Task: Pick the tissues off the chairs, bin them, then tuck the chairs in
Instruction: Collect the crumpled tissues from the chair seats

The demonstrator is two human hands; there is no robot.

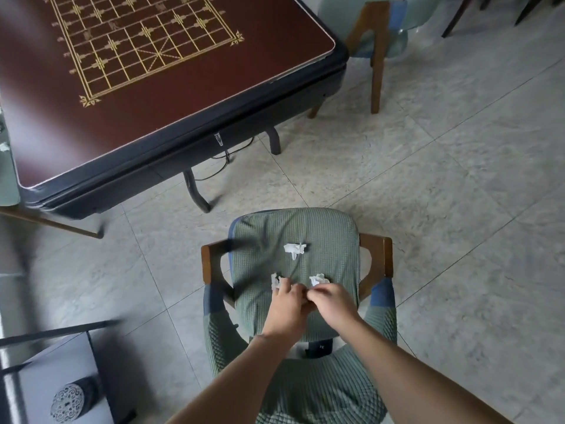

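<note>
A green-covered chair point(330, 240) with wooden arms stands below me, pulled back from the table. Three crumpled white tissues lie on its seat. The far tissue point(294, 249) lies alone near the middle of the seat. My left hand point(287, 304) curls its fingers on the left tissue point(275, 280). My right hand point(331, 299) pinches the right tissue point(318, 280) at its near edge. Both hands touch each other over the seat's near half.
A dark table point(189, 96) with a gold chess grid fills the upper left, its legs point(197, 194) near the chair. Another green chair point(371, 41) sits tucked at the table's far corner. A grey side table point(58, 371) with a round metal object stands lower left.
</note>
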